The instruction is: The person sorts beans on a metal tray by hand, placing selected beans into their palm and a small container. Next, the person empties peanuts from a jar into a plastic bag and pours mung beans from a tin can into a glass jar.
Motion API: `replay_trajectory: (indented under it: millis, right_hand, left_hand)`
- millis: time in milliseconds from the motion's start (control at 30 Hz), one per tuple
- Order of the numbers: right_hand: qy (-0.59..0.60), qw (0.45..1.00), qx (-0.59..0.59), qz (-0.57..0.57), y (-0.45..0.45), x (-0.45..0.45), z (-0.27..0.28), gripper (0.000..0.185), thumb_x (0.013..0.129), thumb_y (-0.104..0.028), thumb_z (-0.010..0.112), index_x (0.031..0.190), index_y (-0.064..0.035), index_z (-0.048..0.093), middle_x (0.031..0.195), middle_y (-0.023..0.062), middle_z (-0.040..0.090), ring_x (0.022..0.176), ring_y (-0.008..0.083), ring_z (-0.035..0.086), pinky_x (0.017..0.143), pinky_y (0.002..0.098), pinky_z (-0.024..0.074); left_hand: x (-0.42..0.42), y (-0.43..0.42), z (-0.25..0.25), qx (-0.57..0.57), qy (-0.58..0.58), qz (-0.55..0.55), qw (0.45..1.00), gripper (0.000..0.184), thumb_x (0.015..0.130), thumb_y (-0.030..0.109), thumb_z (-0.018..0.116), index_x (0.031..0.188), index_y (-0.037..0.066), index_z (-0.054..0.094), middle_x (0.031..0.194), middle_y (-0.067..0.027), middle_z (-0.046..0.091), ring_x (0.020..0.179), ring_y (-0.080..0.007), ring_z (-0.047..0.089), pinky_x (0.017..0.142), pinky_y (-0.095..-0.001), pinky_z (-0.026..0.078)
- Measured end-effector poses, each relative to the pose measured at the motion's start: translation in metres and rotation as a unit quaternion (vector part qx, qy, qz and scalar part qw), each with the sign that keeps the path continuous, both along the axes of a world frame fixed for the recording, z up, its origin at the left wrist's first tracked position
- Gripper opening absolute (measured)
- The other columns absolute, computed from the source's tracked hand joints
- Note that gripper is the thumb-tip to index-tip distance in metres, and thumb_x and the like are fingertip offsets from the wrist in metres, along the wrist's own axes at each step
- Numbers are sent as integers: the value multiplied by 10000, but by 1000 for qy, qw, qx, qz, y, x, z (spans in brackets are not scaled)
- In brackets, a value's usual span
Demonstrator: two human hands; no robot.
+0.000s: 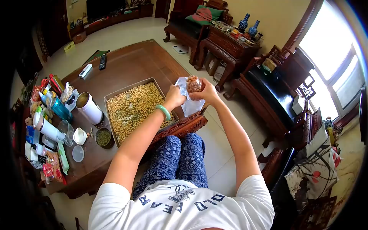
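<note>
Past the right side of the tray, my left hand (174, 97) is closed on a thin white plastic bag (189, 107) and wears a pale green bangle (163, 112). My right hand (207, 93) grips a clear container of reddish-brown nuts, which look like peanuts (194, 84), held tilted against the bag. Whether any nuts are inside the bag is hidden. Below my left forearm lies a shallow metal tray (129, 86) spread with yellow soybeans (132, 102) and some small green beans.
On the wooden table (143, 57) stand a white canister (90, 109), a bowl of green beans (103, 137), a white cup (79, 136), a clear lid (78, 153) and a blue bottle (60, 108). Two remotes (102, 61) lie farther back. The table's carved edge (188, 125) is near my knees.
</note>
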State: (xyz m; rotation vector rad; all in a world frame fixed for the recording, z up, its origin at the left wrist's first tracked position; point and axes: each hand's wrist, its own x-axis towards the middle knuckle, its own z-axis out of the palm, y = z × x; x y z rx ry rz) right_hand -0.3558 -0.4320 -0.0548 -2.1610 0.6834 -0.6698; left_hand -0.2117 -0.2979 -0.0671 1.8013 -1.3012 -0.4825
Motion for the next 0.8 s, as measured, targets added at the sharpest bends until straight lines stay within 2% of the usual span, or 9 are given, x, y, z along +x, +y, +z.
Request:
replay_trajectory:
  millis: [33,133,233,300,367,433,600,700,800]
  right_hand:
    - [-2,1000,0,1,4,-1,-5,837,516,-333,936,1198,-5,579,1052,131,682,942,218,664,864,339,531]
    - [42,997,-57,-14,1,1,-21,862,504,-353,926,1217,-15,579,1076,141,681,975,238,665,881,340,523]
    - [81,993,-80,-27,2,3,-26,889,485,-374,909,1228,-11,582,1119,162,671,1020,271,657,912,361,509]
    - [88,981,-168,-34,5,6,-29,825,484,-299,889,1219,-65,595,1095,161,663,1058,328,617,921,414,494]
    - [113,978,-172,-42,7,8,-31,792,503,-246,855,1237,-107,593,1130,148,637,1107,345,565,937,438,481]
    - [105,950,-288,-59,11,12,-33,741,516,-209,816,1219,-105,607,1093,156,626,1070,369,559,913,436,495]
    - [154,924,-347,-40,19,23,-27,672,591,-125,767,1236,-112,576,1169,99,571,1154,327,500,897,483,460]
    - [189,875,-445,-23,19,29,-20,546,659,-81,723,1184,-115,577,1160,56,571,1168,268,498,887,448,431]
    - [134,786,-604,20,13,34,-16,360,742,-124,676,1081,-132,557,1066,25,563,1120,208,495,896,391,394]
  left_hand:
    - [0,-1,-7,0,2,3,1000,399,734,152,678,1007,-127,594,1004,-287,620,984,-429,600,906,-452,491]
    - [5,-6,-23,-14,-28,72,997,636,703,173,698,1226,-109,469,1189,-274,510,1032,-416,588,926,-423,492]
    - [3,-4,-25,-24,-78,76,994,640,701,164,699,1225,-123,468,1203,-276,502,1044,-410,587,932,-421,490]
    - [3,-6,-27,-18,-89,77,993,645,699,159,703,1226,-125,466,1210,-275,497,1050,-408,587,936,-419,489]
    - [3,-7,-30,-11,-99,79,992,650,696,154,706,1228,-128,464,1217,-275,493,1055,-406,586,940,-416,489]
    - [4,-6,-28,-9,-66,60,996,702,679,145,714,1290,-91,461,1217,-264,510,1139,-396,539,998,-398,453]
    - [1,-4,-27,24,-61,93,994,679,689,142,722,1274,-89,468,1224,-260,511,1132,-407,544,996,-404,456]
    - [4,-4,-30,31,-50,75,995,690,694,145,721,1282,-104,459,1229,-270,509,1128,-412,548,1001,-407,453]
    - [4,-4,-29,23,-55,88,994,636,688,117,735,1229,-112,490,1230,-286,509,1102,-424,577,949,-416,495]
